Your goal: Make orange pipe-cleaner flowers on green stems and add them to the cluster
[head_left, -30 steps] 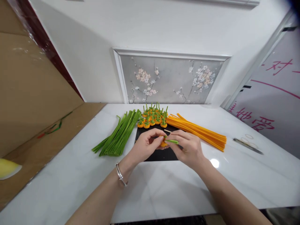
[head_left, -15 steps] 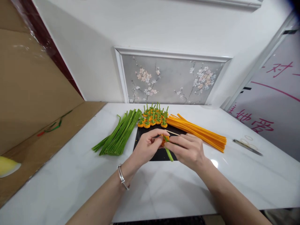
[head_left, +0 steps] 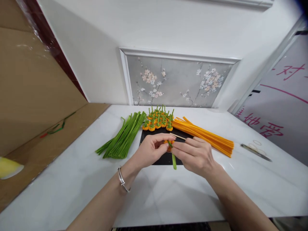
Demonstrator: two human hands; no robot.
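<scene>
Between my two hands is a small orange pipe-cleaner pumpkin (head_left: pixel 169 148), partly hidden by fingers. A green pipe cleaner (head_left: pixel 174 161) runs from it and its free end hangs down. My left hand (head_left: pixel 152 148) pinches the pumpkin from the left with thumb and fingers. My right hand (head_left: pixel 196 155) has its fingertips closed on the green strip at the pumpkin's right side. A thin wooden stick (head_left: pixel 178 136) also lies in my right hand, its tip pointing left above the pumpkin. Both hands are over a black mat (head_left: pixel 161 159).
Several finished orange pumpkins with green stems (head_left: pixel 157 122) stand at the mat's back. Green pipe cleaners (head_left: pixel 124 138) lie left, orange pipe cleaners (head_left: pixel 204 136) right. Farther right are scissors (head_left: pixel 256 152) and rubber bands (head_left: pixel 257 142). A cardboard panel (head_left: pixel 36 83) borders the left side.
The green strip's free end now hangs straighter down. My left thumb and fingers have shifted slightly on the pumpkin, and the view has moved a little.
</scene>
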